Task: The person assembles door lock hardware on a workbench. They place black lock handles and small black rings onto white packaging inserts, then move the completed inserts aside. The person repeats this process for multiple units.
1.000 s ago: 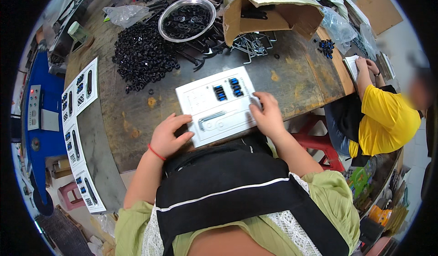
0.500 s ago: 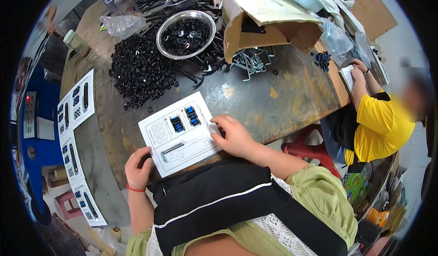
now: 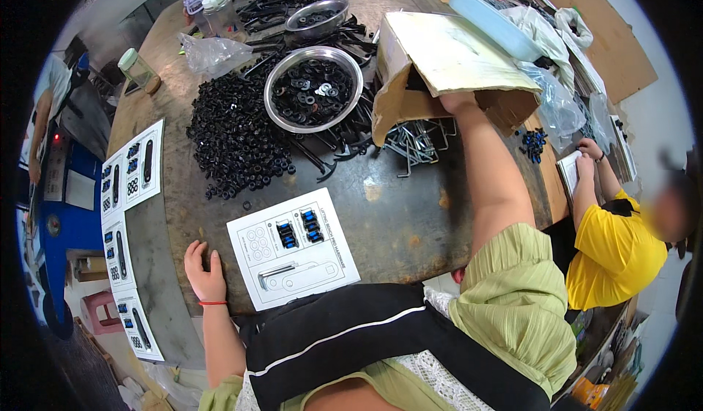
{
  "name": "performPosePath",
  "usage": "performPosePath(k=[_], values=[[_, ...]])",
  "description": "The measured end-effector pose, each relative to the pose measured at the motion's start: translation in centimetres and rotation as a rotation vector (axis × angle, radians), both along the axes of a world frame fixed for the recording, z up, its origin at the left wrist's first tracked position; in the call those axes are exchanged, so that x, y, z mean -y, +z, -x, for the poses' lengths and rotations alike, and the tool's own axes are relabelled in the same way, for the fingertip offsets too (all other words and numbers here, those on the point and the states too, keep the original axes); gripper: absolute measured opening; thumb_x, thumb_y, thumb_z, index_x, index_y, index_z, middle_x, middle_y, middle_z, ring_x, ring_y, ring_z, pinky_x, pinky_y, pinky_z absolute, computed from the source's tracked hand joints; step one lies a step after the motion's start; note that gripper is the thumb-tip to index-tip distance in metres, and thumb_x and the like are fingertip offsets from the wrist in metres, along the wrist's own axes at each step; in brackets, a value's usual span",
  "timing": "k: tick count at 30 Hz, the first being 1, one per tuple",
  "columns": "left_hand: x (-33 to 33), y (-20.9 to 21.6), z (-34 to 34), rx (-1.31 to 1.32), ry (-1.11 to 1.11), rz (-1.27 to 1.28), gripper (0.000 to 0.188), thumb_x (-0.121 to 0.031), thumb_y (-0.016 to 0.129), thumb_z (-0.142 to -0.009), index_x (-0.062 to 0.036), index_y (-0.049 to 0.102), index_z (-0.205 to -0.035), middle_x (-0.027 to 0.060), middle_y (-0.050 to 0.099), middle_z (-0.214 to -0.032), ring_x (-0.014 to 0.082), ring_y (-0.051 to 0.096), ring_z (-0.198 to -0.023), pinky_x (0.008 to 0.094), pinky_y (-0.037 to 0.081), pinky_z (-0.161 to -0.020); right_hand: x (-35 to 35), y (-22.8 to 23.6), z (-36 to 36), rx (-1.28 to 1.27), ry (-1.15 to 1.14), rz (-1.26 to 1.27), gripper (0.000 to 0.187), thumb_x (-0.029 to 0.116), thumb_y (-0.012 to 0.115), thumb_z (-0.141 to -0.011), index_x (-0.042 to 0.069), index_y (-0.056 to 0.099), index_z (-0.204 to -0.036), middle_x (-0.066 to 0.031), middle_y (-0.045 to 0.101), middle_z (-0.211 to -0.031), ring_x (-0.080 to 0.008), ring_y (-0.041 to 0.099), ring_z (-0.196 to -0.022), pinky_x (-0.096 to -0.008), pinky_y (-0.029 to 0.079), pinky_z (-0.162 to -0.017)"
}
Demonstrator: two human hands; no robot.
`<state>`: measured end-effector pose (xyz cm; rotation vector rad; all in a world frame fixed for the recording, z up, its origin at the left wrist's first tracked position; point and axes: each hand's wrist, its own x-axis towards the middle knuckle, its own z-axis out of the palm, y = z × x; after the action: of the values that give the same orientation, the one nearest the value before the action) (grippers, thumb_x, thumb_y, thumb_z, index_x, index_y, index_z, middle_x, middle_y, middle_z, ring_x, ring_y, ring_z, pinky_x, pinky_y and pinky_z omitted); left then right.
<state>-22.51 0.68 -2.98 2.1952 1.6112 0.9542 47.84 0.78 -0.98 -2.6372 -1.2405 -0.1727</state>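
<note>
A white printed card [image 3: 340, 261] lies on the table in front of me. Two groups of black bolts with blue bands [image 3: 312, 226] sit near its upper part, and L-shaped hex keys [image 3: 277, 272] rest over its lower drawing. Just left of the card, my left hand [image 3: 206, 273] is empty, fingers apart, close to the tabletop. My right arm stretches forward to the open cardboard box [image 3: 469, 56]. Only the back of my right hand [image 3: 458, 102] shows at the opening; its fingers are hidden inside.
Black nuts [image 3: 238, 132] form a big heap beside a metal bowl [image 3: 313, 118] of washers. Silver hex keys [image 3: 410, 147] lie below the box, with more blue-banded bolts [image 3: 533, 146] to the right. Finished-looking cards [image 3: 139, 165] line the left edge. A person in yellow [image 3: 611, 253] sits at right.
My right hand has left the card's right edge and reached forward into the box. My left hand has let go of the card's left edge, its fingers now spread. The view has shifted somewhat.
</note>
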Motion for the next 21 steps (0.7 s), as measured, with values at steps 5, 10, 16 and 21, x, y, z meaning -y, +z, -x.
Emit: performPosePath(k=[5, 10, 16, 21], values=[[0.1, 0.5, 0.0, -0.062, 0.022, -0.013, 0.028, -0.012, 0.068, -0.084, -0.0023, 0.064, -0.110, 0.0159, 0.058, -0.127, 0.0331, 0.056, -0.115, 0.0413, 0.044, -0.099, -0.2, 2.1, 2.1, 0.113, 0.161, 0.005, 0.062, 0.043, 0.048, -0.097, 0.013, 0.035, -0.150, -0.0130, 0.029, -0.157, -0.0316, 0.029, -0.143, -0.0406, 0.024, -0.118], [0.3, 0.3, -0.4, -0.067, 0.020, 0.001, 0.027, -0.012, 0.068, -0.085, -0.0025, 0.064, -0.111, 0.0149, 0.058, -0.127, 0.0320, 0.056, -0.116, 0.0406, 0.045, -0.099, 3.3, 3.2, 4.2, 0.059, 0.178, 0.155, 0.045, 0.026, 0.062, -0.092, 0.009, 0.056, -0.133, -0.0202, 0.061, -0.127, -0.0344, 0.060, -0.113, -0.0428, 0.047, -0.098], [1.2, 1.1, -1.2, 0.298, -0.013, 0.125, 0.027, -0.007, 0.063, -0.089, -0.0018, 0.064, -0.116, 0.0118, 0.057, -0.131, 0.0248, 0.055, -0.120, 0.0347, 0.044, -0.100, 11.9, 5.4, 9.9, -0.397, -0.054, -0.656, 0.019, 0.017, 0.062, -0.094, -0.003, 0.063, -0.097, -0.0166, 0.067, -0.072, -0.0247, 0.067, -0.060, -0.0349, 0.050, -0.058], [2.7, 5.2, -7.2, 0.487, -0.321, 0.232, 0.031, -0.002, 0.062, -0.087, -0.0019, 0.063, -0.117, 0.0100, 0.058, -0.127, 0.0197, 0.058, -0.114, 0.0318, 0.048, -0.092, 16.1, 6.3, 14.0, -0.724, -0.047, -0.772, 0.014, 0.011, 0.057, -0.098, -0.002, 0.061, -0.099, -0.0047, 0.063, -0.076, -0.0104, 0.061, -0.062, -0.0248, 0.048, -0.054]])
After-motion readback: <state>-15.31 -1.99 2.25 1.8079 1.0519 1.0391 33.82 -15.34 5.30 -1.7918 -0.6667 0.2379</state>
